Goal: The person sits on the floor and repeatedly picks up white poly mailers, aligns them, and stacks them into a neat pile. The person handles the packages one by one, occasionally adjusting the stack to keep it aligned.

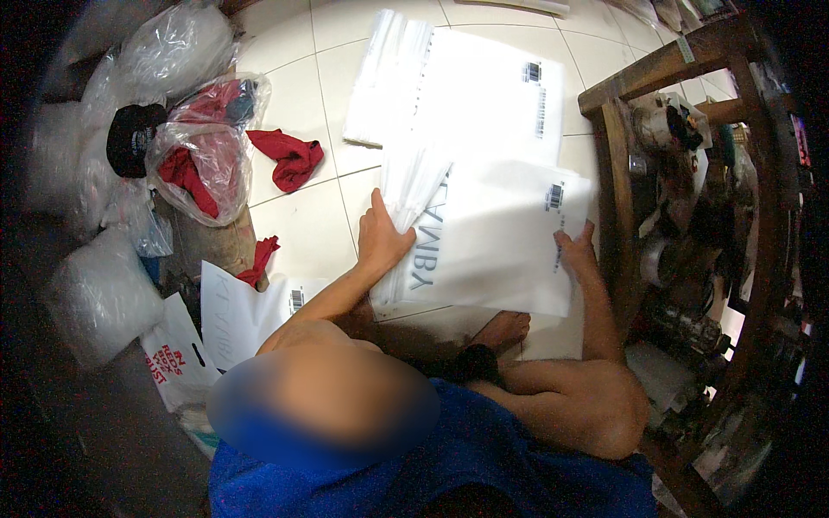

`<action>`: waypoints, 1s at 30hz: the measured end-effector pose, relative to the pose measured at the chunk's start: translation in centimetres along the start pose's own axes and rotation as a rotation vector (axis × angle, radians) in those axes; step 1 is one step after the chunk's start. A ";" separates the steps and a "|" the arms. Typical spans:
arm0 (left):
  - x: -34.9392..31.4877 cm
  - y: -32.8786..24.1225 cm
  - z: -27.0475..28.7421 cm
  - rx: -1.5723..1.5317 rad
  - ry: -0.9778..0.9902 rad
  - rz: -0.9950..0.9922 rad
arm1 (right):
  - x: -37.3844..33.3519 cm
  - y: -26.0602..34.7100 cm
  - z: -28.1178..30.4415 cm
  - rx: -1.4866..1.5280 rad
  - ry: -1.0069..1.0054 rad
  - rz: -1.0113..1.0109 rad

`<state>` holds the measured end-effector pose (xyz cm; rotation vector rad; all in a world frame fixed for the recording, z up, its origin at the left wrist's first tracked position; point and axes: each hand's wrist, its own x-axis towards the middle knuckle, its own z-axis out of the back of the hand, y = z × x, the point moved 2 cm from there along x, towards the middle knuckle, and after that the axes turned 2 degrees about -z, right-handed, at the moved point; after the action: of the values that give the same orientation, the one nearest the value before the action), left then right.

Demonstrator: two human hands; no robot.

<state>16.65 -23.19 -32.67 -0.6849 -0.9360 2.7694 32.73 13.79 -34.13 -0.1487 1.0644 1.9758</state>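
Note:
A white, slightly see-through plastic bag (496,246) with dark lettering and a barcode is stretched between my hands above the floor. My left hand (384,237) is closed on its pleated left edge, thumb on top. At the opposite edge, below the barcode, my right hand (577,252) pinches the bag between thumb and fingers. Just beyond lies a stack of similar white bags (484,95), their folded left edges piled thick. The held bag overlaps the near side of that stack.
Clear plastic sacks (177,47), a black cap (136,141) and red cloths (285,160) lie at the left. Another white bag (250,302) rests near my left forearm, beside a white carrier bag (180,350). A wooden frame (617,164) with cluttered machinery stands close on the right.

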 end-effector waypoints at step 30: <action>-7.1 0.0 6.7 -0.872 -0.362 -0.315 | -12.9 5.4 3.1 0.415 -0.080 0.075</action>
<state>19.85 -28.68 -25.31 -0.0677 -2.1441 2.1538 37.62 6.48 -22.79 0.1954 1.4164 1.7657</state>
